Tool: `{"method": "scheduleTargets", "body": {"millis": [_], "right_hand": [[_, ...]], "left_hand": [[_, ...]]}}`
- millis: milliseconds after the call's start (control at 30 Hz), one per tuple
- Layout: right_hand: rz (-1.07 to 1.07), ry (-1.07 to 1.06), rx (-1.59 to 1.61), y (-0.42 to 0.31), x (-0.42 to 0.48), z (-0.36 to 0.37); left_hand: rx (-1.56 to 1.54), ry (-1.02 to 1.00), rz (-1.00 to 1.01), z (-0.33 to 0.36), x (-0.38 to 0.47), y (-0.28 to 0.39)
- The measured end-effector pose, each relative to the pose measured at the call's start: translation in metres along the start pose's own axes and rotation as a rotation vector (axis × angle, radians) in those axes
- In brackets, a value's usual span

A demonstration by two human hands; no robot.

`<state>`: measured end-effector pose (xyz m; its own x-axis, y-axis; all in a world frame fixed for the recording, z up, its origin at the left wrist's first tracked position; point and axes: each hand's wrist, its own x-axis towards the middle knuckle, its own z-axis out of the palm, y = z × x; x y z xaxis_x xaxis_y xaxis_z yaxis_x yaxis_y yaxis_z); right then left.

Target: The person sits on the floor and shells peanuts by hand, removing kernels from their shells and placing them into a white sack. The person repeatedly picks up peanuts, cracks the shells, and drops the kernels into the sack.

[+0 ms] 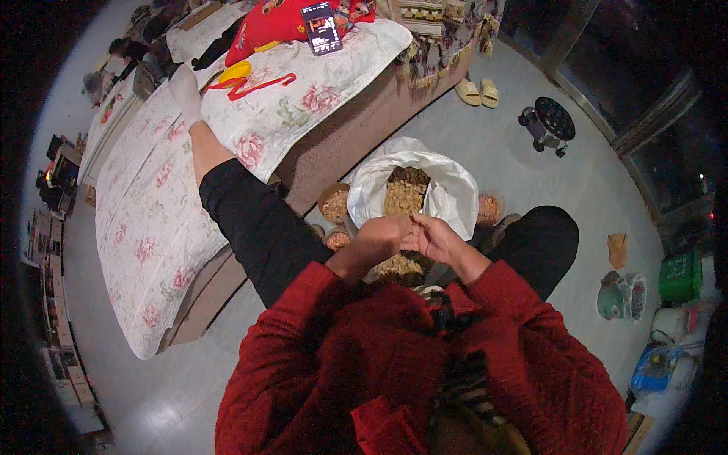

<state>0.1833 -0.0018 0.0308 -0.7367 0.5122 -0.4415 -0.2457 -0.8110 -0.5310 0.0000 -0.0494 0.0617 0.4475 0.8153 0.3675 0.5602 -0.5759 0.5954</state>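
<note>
My left hand (384, 234) and my right hand (437, 239) meet in front of my body, fingertips touching over the near edge of a white woven sack (452, 190). Any small thing pinched between them is hidden by the fingers. The sack's mouth is rolled wide, and unshelled peanuts (405, 196) lie inside. Below my wrists is a heap of pale pieces that look like peanut shells (401, 265). Left of the sack stands a round container (334, 203) of light nuts, with a smaller one of pinkish kernels (338, 239) nearer me. Another container of pinkish kernels (489, 209) is on the right.
My left leg (250, 216) stretches onto a bed or couch with a floral cover (153, 227). A lit phone (322, 29) leans on a red cushion (273, 25) there. A low black stool on casters (546, 125), slippers (478, 93) and a plastic tub (621, 298) stand on the floor.
</note>
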Motion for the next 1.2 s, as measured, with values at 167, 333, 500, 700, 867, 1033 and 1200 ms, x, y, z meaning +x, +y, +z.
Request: {"method": "scheduleTargets", "body": {"millis": [167,333,500,700,867,1033,1200], "right_hand": [[0.001,0.032,-0.003,-0.002,0.0,-0.001],[0.013,0.058,0.012,-0.001,0.001,-0.002],[0.022,0.031,0.037,-0.002,0.003,-0.008],[-0.04,0.042,0.005,-0.013,-0.001,-0.003],[-0.084,0.109,0.033,-0.019,-0.003,0.001],[-0.131,0.124,0.036,-0.02,-0.005,-0.005],[-0.136,0.08,0.085,-0.026,-0.006,-0.002]], "left_hand": [[-0.26,-0.152,-0.211,0.004,0.003,-0.004],[0.084,-0.282,-0.081,0.009,0.005,-0.023],[-0.545,-0.088,-0.311,0.001,0.002,-0.022],[0.123,0.188,-0.388,-0.062,0.004,-0.054],[0.427,0.006,-0.566,-0.071,-0.017,-0.067],[0.585,-0.298,-0.703,-0.06,-0.024,-0.084],[0.262,-0.345,-0.86,-0.032,-0.031,-0.107]]}}
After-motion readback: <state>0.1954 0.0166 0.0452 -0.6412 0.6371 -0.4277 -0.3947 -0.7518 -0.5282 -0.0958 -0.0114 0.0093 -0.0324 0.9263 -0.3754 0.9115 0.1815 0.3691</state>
